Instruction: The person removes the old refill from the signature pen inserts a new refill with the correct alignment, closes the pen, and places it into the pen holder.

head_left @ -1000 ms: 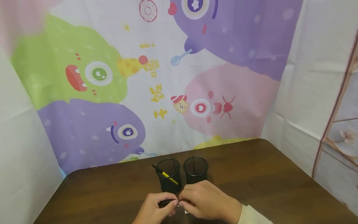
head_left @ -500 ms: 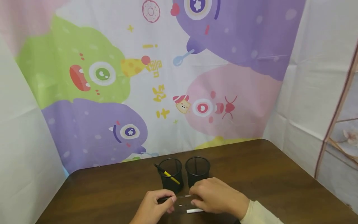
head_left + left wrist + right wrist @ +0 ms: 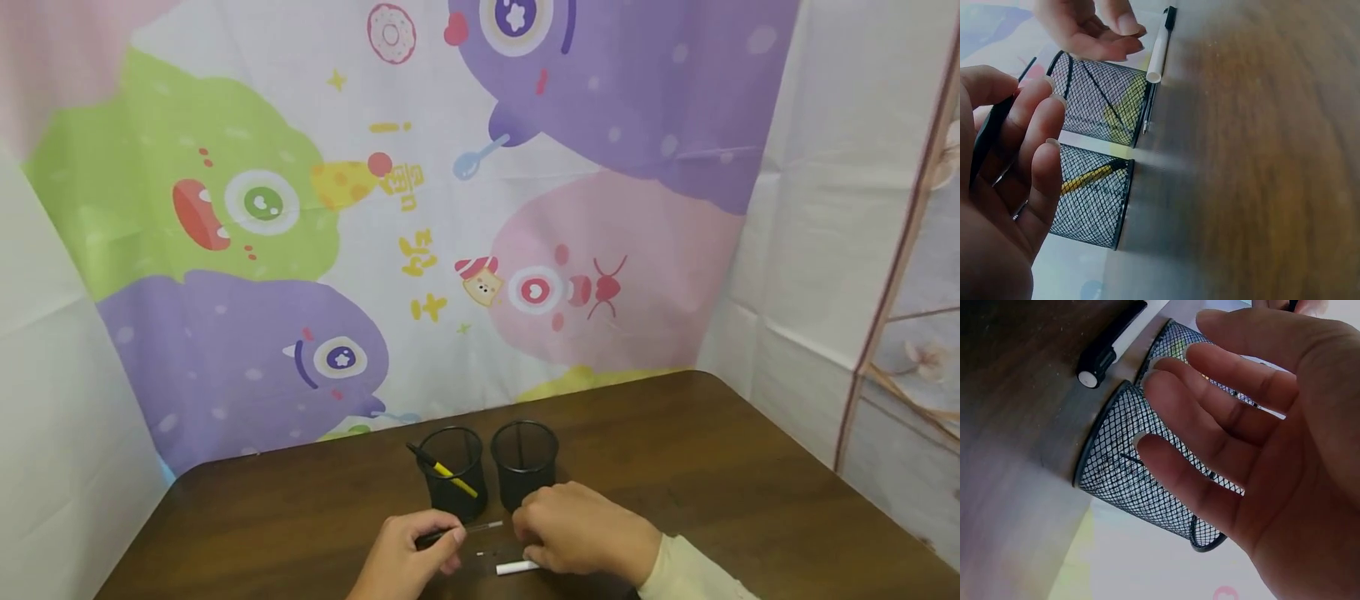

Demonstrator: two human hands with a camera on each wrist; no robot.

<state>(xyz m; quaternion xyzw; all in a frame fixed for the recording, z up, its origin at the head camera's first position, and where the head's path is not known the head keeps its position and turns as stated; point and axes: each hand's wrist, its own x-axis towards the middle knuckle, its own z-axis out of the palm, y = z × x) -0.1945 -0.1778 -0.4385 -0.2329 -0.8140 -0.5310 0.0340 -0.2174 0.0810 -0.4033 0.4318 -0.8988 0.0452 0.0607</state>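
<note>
My left hand [image 3: 412, 550] pinches a black pen barrel [image 3: 992, 128] between thumb and fingers. From its end a thin, clear refill [image 3: 483, 526] sticks out toward the right. My right hand [image 3: 581, 533] hovers near the right cup, its fingers [image 3: 1179, 425] loosely bent and holding nothing visible. Below those fingers lies a white pen barrel [image 3: 513, 568] with a black clip [image 3: 1113, 347], its clip end hidden by the hand in the head view. Alongside it on the table is another slim refill with a silver tip [image 3: 1145, 127].
Two black mesh pen cups stand side by side beyond the hands. The left cup [image 3: 457, 500] holds a yellow-and-black pen [image 3: 450, 477] leaning on its rim; the right cup [image 3: 517, 479] is beside it. A patterned cloth [image 3: 442, 367] backs the brown table [image 3: 300, 492].
The hands met at their fingertips a second ago. My right hand has drawn away to the right, exposing the thin refill and more of the white barrel. My left hand keeps its pinch.
</note>
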